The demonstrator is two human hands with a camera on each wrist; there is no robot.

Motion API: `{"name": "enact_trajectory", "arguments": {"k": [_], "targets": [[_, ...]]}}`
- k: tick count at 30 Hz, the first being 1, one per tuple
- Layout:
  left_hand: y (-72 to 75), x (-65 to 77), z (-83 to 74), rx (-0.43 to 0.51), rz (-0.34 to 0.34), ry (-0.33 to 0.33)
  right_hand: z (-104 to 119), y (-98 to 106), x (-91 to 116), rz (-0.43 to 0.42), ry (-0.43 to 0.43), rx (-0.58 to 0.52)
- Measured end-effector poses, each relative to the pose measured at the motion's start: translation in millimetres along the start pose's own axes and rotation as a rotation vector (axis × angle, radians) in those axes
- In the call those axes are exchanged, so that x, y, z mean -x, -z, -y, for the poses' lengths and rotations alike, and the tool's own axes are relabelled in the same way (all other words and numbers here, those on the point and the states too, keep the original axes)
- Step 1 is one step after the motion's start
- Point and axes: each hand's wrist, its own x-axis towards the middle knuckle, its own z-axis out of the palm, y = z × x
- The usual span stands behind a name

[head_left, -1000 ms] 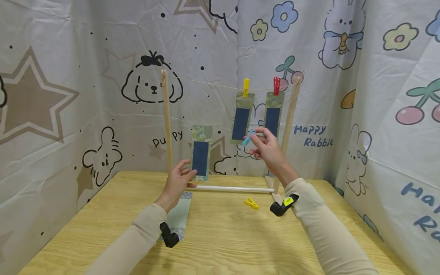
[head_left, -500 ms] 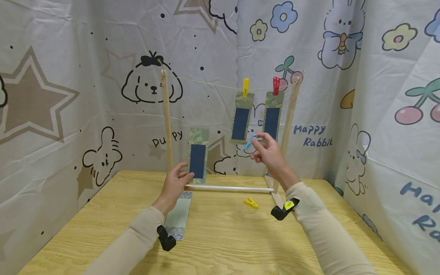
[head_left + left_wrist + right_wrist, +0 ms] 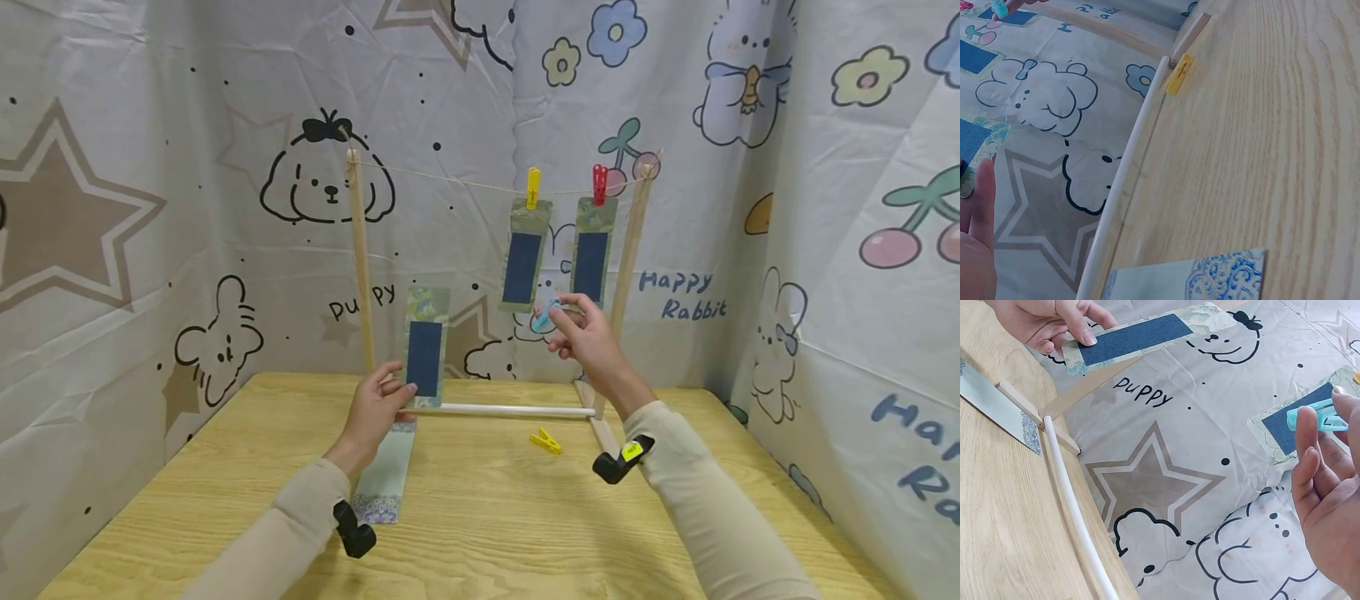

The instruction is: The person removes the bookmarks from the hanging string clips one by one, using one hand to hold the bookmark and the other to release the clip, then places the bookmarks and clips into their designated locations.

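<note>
My left hand (image 3: 375,412) pinches the lower end of a bookmark-like card (image 3: 424,358), green-patterned with a dark blue panel, and holds it upright above the table. Between thumb and fingers of my right hand (image 3: 596,346) is a light blue clothespin (image 3: 1319,419). Two similar cards hang from a string (image 3: 450,177): one under a yellow clothespin (image 3: 532,188), the other under a red clothespin (image 3: 600,184). The right hand is just below these hanging cards, and its fingers overlap the foot of the right one in the head view.
Wooden posts (image 3: 360,267) carry the string, with a white rod (image 3: 517,411) low between them. On the table (image 3: 480,517) lie a loose yellow clothespin (image 3: 545,441) and a pale card with blue-patterned ends (image 3: 386,471). A printed curtain (image 3: 225,208) surrounds the back and sides.
My left hand has lowered the card slightly and drawn it to the left. The right hand, still pinching the light blue clothespin, has dropped a little.
</note>
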Motion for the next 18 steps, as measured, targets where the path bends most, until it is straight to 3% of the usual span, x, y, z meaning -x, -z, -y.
{"name": "enact_trajectory", "arguments": {"k": [18], "targets": [[9.0,10.2,14.6,0.009,-0.024,0.016,-15.5,3.2,8.7,0.006,-0.002,-0.022]]}}
